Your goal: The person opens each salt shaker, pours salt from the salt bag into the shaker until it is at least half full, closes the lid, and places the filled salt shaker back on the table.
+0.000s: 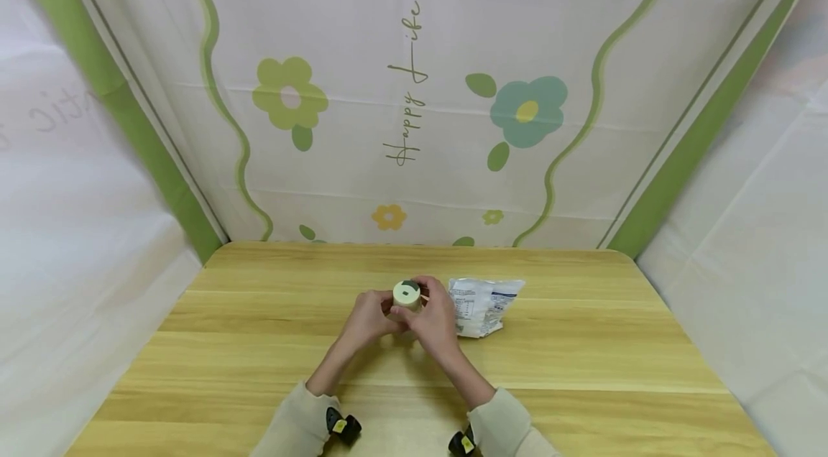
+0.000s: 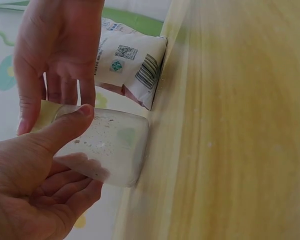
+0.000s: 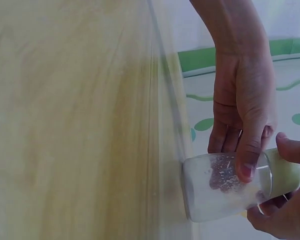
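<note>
- White cloth (image 1: 362, 180) with flowers, green wavy lines and "Happy Life" lettering hangs behind a wood-grain table (image 1: 582, 342).
- Clear jar (image 3: 199, 190) is upright between both hands, toward the far half of the table. Cannot tell whether its base touches the wood or sits just above it.
- Pale yellow-green lid (image 1: 406, 295) is on the jar; its top bears a dark patch and a small dark square.
- Left hand (image 1: 367, 319): grips the jar's clear body, thumb against the near wall, fingers round the far side.
- Right hand (image 1: 436, 315): pinches the lid between thumb and fingers.
- Small flecks show on the jar's wall; too unclear to identify.
- White printed packet (image 1: 480, 306) stands on the table just right of the right hand; barcode visible in the left wrist view.
- Cream sleeves (image 1: 294, 422) cover both forearms.
</note>
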Motion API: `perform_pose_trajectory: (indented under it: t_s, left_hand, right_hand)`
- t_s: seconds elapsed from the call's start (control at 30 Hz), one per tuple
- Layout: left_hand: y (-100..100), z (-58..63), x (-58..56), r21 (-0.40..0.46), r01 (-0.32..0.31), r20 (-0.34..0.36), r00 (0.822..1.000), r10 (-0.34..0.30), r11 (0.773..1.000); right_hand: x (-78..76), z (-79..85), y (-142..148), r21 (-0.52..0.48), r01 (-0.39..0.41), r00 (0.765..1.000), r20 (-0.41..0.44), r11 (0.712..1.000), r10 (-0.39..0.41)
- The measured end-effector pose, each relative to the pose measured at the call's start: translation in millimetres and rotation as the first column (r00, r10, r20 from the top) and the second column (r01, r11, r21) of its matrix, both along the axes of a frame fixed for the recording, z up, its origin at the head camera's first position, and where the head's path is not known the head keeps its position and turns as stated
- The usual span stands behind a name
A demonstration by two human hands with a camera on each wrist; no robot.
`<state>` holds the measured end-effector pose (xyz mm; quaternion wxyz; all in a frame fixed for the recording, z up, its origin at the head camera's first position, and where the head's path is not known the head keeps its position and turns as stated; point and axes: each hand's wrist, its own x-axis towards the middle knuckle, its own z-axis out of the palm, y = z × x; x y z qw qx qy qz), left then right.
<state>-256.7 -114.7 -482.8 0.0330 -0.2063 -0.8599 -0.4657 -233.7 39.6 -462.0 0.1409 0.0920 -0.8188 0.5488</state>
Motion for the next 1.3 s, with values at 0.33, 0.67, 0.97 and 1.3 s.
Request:
perform_pose_trajectory:
  t_s: [0.33,0.67,0.97,1.3]
  left_hand:
    - [0.6,0.6,-0.8,0.024,-0.005,0.035,0.999,0.004,1.000]
    - [0.1,0.6,-0.6,0.028,0.014,0.030,0.999,-0.015,1.000]
    - [0.4,1.9,-1.8,0.031,-0.001,0.039,0.999,-0.001,1.000]
    - [0.3,1.7,-0.9,0.007,-0.002,0.026,1.000,0.002,1.000]
  right_hand:
    - [-3.7,-1.0,4.3,-0.055,-0.096,0.995,0.000,0.994,0.096]
    - [-3.2,-6.6,2.8,0.016,-0.022,0.999,-0.038,1.000,0.022]
    - [-3.8,-3.2,4.9,-0.006,-0.078,0.995,-0.057,0.997,0.077]
    - [-1.7,-2.9,0.7,0.041,-0.010,0.999,-0.039,0.999,0.011]
